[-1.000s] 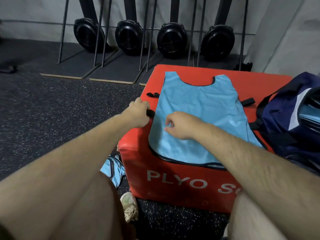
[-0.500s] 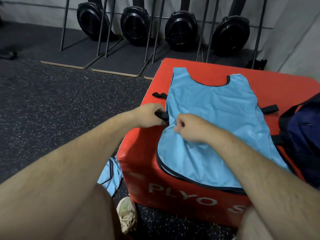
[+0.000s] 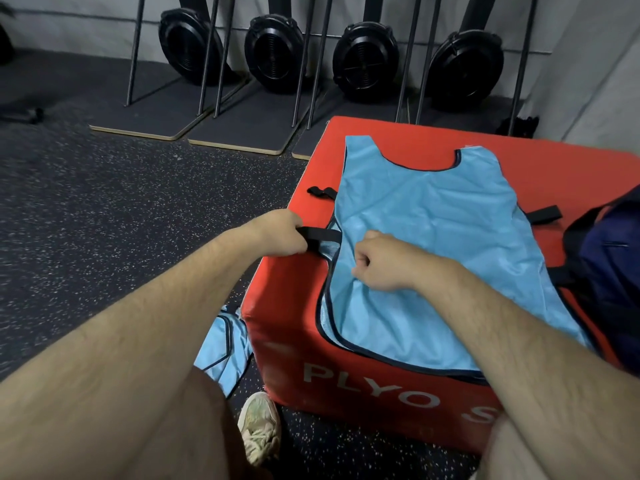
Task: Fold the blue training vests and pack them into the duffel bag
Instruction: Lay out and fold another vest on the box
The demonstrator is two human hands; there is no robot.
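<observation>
blue vests, 2: one flat vest (image 3: 433, 237) spread on the red box (image 3: 554, 168), one crumpled vest (image 3: 221, 344) on the floor beside it. duffel bag (image 3: 609, 271), 1, navy, at the box's right side. left grip (image 3: 280, 235) closed round the flat vest's black side strap (image 3: 320, 233); right grip (image 3: 377, 261) just beside, fingers curled, pinching its fabric. fan machines (image 3: 188, 46), 4, by the wall. box lettering: "plyo s", rest hidden.

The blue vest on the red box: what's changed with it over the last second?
The left hand, gripping the black side strap, has drawn it out leftward, so more strap shows. The right hand stays pinching the light blue mesh vest near that edge. The vest stays flat on the red padded plyo box, the navy duffel bag beside it.
</observation>
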